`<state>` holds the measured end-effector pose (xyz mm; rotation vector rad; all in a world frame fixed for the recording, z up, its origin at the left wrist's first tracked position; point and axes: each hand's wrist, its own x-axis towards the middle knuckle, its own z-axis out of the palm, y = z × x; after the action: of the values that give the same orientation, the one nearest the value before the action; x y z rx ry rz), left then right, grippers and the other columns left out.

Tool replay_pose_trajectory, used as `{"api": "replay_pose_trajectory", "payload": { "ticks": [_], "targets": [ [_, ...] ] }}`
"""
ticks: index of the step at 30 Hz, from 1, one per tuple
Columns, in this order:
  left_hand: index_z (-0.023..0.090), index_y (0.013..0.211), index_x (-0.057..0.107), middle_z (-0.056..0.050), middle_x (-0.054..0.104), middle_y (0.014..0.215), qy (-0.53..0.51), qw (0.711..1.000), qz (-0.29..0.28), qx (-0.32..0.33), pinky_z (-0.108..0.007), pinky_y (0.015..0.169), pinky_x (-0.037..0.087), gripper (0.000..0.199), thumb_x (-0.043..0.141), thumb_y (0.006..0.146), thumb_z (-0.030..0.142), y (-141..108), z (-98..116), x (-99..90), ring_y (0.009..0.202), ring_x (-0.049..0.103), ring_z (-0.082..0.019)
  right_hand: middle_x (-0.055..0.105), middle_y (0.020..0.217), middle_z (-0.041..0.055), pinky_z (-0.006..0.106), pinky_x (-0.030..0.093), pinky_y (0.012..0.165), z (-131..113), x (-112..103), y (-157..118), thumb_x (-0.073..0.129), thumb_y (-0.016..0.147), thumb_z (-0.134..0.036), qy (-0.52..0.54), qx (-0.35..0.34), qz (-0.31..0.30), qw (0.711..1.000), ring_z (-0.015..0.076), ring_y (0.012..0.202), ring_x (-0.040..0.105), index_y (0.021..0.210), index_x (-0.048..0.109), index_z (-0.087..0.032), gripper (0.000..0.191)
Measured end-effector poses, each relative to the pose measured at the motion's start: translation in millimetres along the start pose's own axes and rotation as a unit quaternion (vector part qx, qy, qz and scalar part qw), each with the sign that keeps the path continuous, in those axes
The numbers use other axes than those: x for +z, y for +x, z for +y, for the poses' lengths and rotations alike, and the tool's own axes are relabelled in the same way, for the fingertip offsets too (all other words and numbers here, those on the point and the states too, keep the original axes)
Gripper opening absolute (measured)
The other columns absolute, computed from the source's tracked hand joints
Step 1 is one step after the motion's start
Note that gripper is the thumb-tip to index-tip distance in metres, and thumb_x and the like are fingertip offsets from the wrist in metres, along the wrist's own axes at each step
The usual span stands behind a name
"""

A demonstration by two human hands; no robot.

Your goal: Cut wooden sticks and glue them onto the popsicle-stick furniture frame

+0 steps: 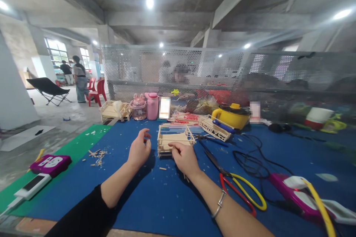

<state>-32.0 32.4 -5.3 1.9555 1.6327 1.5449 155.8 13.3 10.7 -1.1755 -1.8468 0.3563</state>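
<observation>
A small frame built of pale wooden sticks (175,140) stands on the blue table covering (164,207) in front of me. My left hand (139,147) hovers just left of it, fingers curved and apart, holding nothing. At the frame's front right corner is my right hand (185,157), its index finger extended along the front edge and the other fingers curled under; whether it pinches anything is too small to tell. Below the right hand lie a few thin sticks, partly hidden by the wrist.
Scissors with red and yellow handles (236,189) lie right of my right forearm, near black cables (250,159). Behind stand a yellow pot (235,116), a pink bottle (152,106) and another stick frame (115,111). Purple power strips (51,164) flank both sides. People are beyond the mesh.
</observation>
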Motion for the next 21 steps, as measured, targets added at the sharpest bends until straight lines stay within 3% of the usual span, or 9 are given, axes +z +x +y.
{"api": "replay_pose_trajectory", "payload": {
  "ticks": [2, 7, 13, 18, 21],
  "targets": [
    [0.021, 0.118, 0.042, -0.004, 0.064, 0.094, 0.005, 1.000, -0.008, 0.009, -0.028, 0.067, 0.048, 0.040, 0.045, 0.079, 0.017, 0, -1, -0.1, 0.071, 0.062, -0.014, 0.073, 0.090, 0.0051, 0.028, 0.047, 0.079, -3, -2, -1, 0.045, 0.079, -0.020, -0.007, -0.009, 0.005, 1.000, 0.0184, 0.081, 0.066, 0.093, 0.071, -0.019, 0.029],
    [0.020, 0.121, 0.043, -0.004, 0.064, 0.091, 0.022, 1.000, 0.003, 0.001, -0.027, 0.064, 0.048, 0.041, 0.046, 0.080, 0.023, 2, -10, -2.6, 0.070, 0.062, -0.014, 0.062, 0.058, -0.0012, 0.022, 0.039, 0.053, -16, -7, -3, 0.048, 0.082, -0.027, -0.031, -0.030, 0.032, 0.999, 0.0127, 0.051, 0.055, 0.083, 0.064, -0.019, 0.017],
    [0.020, 0.120, 0.046, -0.004, 0.065, 0.087, 0.022, 1.000, 0.019, -0.004, -0.029, 0.066, 0.048, 0.040, 0.048, 0.080, 0.029, 3, -19, -3.6, 0.070, 0.062, -0.016, 0.063, 0.063, -0.0015, 0.020, 0.035, 0.056, -26, -8, -1, 0.048, 0.087, -0.032, -0.035, -0.068, 0.035, 0.996, 0.0114, 0.057, 0.056, 0.078, 0.060, -0.020, 0.019],
    [0.019, 0.114, 0.050, -0.003, 0.065, 0.084, -0.025, 0.999, 0.036, -0.013, -0.028, 0.067, 0.047, 0.037, 0.050, 0.079, 0.030, 4, -11, -0.2, 0.070, 0.060, -0.016, 0.065, 0.068, 0.0002, 0.020, 0.034, 0.061, -26, -6, -3, 0.042, 0.092, -0.033, -0.039, -0.126, -0.016, 0.991, 0.0117, 0.066, 0.059, 0.075, 0.062, -0.020, 0.029],
    [0.018, 0.110, 0.051, -0.002, 0.063, 0.082, -0.098, 0.994, 0.032, -0.040, -0.027, 0.068, 0.046, 0.034, 0.052, 0.079, 0.031, 2, -4, 4.7, 0.068, 0.059, -0.014, 0.061, 0.061, 0.0002, 0.021, 0.032, 0.057, -29, -5, -13, 0.040, 0.092, -0.032, -0.082, -0.171, -0.105, 0.976, 0.0109, 0.060, 0.056, 0.062, 0.056, -0.018, 0.037]
  ]
}}
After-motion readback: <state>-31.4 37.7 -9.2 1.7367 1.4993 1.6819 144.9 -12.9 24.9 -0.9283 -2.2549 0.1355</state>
